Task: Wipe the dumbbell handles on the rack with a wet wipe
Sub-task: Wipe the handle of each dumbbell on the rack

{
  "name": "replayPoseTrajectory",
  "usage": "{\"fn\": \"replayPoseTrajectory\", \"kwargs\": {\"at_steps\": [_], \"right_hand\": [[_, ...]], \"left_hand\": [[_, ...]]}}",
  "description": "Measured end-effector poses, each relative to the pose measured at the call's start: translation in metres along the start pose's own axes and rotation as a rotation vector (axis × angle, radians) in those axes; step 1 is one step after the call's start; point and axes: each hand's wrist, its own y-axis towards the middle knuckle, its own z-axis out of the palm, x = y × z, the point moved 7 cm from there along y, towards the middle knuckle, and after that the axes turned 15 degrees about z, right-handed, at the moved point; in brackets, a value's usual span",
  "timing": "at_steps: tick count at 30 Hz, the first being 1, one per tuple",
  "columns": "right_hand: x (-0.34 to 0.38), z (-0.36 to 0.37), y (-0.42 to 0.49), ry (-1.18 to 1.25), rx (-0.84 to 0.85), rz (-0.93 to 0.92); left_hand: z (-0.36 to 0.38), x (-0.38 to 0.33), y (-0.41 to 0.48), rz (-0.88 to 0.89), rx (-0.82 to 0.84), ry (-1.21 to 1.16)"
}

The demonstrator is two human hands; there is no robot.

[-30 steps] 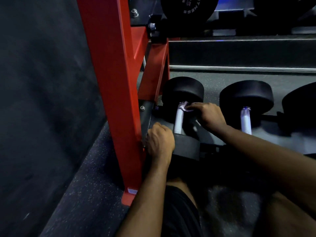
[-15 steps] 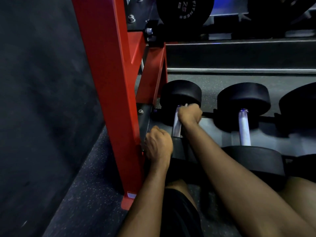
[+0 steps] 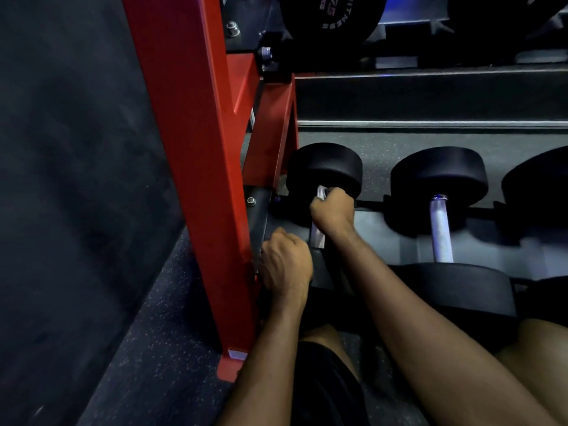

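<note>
The fingers (image 3: 331, 195) of the right hand (image 3: 333, 210) are clenched round one wet wipe (image 3: 321, 192) and the leftmost dumbbell's handle (image 3: 317, 236) at centre frame, with the forearm running to the lower right. The left hand (image 3: 285, 262) is curled beside the red post (image 3: 196, 149) (what it grasps cannot be told). Three dumbbells show: the leftmost dumbbell (image 3: 325, 166), a second dumbbell (image 3: 439, 170), and a third dumbbell (image 3: 538, 179) cut off at the right edge.

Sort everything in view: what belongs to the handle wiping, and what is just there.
In the job:
right hand gripping the wet wipe round the leftmost dumbbell handle
next dumbbell handle, bare
left hand, curled beside that first dumbbell's near end

Just there:
weight plate above
speckled floor
black shorts
</note>
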Motion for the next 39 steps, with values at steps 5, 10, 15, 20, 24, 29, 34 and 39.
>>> {"fn": "replayPoseTrajectory", "kwargs": {"at_steps": [5,10,15,20,24,29,34,39], "right_hand": [[-0.006,0.0,0.009,0.181,0.058,0.116],[-0.021,0.006,0.024,0.357,0.142,0.143],[-0.022,0.015,0.023,0.405,0.17,0.135],[-0.027,0.015,0.024,0.587,0.312,0.271],[-0.032,0.021,0.033,0.607,0.242,0.271],[-0.039,0.009,0.045,0.459,0.041,0.2],[-0.04,0.033,0.046,0.751,0.323,0.298],[-0.05,0.013,0.054,0.533,0.062,0.171]], "left_hand": [[-0.001,-0.001,-0.001,-0.001,0.001,0.003],[-0.001,-0.002,-0.002,0.005,-0.007,0.002],[-0.003,-0.003,-0.002,-0.011,-0.017,0.008],[-0.003,-0.003,-0.002,-0.015,-0.028,-0.001],[-0.005,-0.004,-0.002,0.004,-0.032,0.0],[-0.003,-0.002,-0.001,-0.006,-0.022,-0.006],[-0.005,-0.004,-0.002,0.0,-0.021,0.008],[-0.004,-0.003,-0.002,0.003,-0.035,0.0]]}}
